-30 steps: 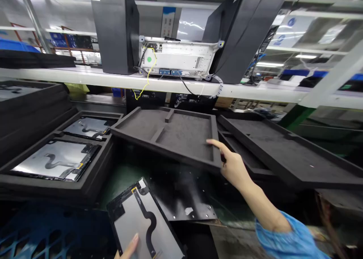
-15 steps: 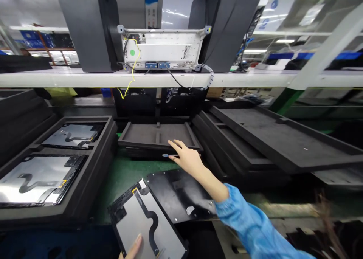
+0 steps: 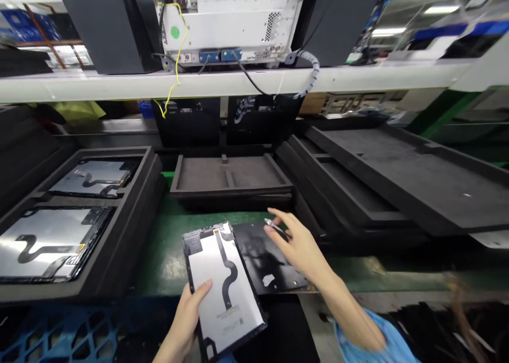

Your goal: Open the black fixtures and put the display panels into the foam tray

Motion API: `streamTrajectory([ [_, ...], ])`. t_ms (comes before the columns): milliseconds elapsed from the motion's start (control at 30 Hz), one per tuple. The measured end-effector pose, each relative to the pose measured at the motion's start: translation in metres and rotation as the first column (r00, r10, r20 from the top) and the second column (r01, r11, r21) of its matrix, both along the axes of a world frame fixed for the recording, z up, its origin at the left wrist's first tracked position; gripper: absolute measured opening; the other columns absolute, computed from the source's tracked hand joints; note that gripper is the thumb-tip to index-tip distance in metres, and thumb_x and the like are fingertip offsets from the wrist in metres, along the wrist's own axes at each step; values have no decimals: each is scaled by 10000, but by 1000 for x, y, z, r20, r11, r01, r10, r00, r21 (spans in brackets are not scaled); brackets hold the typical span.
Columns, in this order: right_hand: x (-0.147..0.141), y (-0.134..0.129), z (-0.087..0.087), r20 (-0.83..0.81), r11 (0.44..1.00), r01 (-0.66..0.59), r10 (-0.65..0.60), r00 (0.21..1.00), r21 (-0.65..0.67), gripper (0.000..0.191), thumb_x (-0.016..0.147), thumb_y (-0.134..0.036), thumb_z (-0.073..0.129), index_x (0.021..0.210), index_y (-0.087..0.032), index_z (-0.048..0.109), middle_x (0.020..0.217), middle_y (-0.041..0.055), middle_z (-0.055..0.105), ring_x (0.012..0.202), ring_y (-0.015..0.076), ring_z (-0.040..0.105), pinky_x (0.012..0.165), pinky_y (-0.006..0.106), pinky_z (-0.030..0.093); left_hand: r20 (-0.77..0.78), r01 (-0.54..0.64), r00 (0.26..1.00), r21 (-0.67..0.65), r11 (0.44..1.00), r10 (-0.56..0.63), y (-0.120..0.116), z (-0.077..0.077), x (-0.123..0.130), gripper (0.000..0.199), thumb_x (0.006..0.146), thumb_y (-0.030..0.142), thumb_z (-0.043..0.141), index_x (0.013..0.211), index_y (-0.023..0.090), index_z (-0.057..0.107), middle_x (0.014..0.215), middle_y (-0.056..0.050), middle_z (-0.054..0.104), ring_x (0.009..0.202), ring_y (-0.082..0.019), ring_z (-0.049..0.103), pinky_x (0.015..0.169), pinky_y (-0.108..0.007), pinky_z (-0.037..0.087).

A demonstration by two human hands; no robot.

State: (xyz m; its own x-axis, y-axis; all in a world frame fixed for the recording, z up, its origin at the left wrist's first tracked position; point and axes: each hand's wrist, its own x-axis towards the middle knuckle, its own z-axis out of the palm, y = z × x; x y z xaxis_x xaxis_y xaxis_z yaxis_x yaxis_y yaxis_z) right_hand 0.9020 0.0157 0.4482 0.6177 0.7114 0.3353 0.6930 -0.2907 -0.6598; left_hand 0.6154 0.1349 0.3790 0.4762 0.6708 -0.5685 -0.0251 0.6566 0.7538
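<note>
"Silver-backed rectangular display panel with a black frame (image 3: 218,302): state its position."

"It is at the front of the green bench top (image 3: 170,257), tilted, its silver face up and a curved black ribbon cable (image 3: 229,270) running along it."

"Condition of the left hand (image 3: 186,310)?"

"Closed on the panel's left edge, thumb lying over the silver face. The fingers beneath are hidden, so their exact placement cannot be told."

"And the right hand (image 3: 296,244)?"

"Partly closed, thumb and fingers pinching a slim, light-tipped tool (image 3: 273,225). It is apart from the panel, above a glossy black flat plate (image 3: 270,262). Whether it touches that plate cannot be told. A blue sleeve (image 3: 369,336) covers the arm above."

"Surroundings?"

"Behind the plate stands a black foam tray with low dividers (image 3: 233,192). At left, a second black foam tray (image 3: 131,196) holds two similar silver-backed panels (image 3: 51,241), one in each compartment. At right, black foam trays are stacked, the top tray (image 3: 417,177) lying askew."

"Above the bench?"

"A white shelf (image 3: 119,87) bearing a white metal instrument (image 3: 222,29), with a thin yellow cable (image 3: 183,40) hanging from it."
</note>
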Motion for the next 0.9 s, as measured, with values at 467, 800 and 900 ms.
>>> streamTrajectory([
  [467,-42,-66,-92,-497,994,59,-6,868,90,638,963,-685,659,1402,-224,683,1024,43,689,744,158,694,752,258,603,17,-42,998,914,405,66,173,156,88,609,882,407,805,1399,176,582,1314,-128,761,1196,-289,752,1055,-406,606],
  [800,-67,-105,-163,-634,956,238,-78,769,170,622,882,-699,762,1319,-257,760,1047,51,737,884,200,737,849,215,604,-673,776,497,627,67,548,232,271,211,414,902,176,705,1301,65,691,1305,-279,712,1282,-440,685,1045,-513,600],
  [900,-76,-112,-158,-642,922,329,-127,756,205,633,845,-740,768,1250,-254,791,1001,51,736,867,213,724,851,239,608,-675,780,518,625,33,525,223,279,255,441,875,144,696,1295,7,702,1296,-319,700,1321,-453,653,1098,-561,561],
])
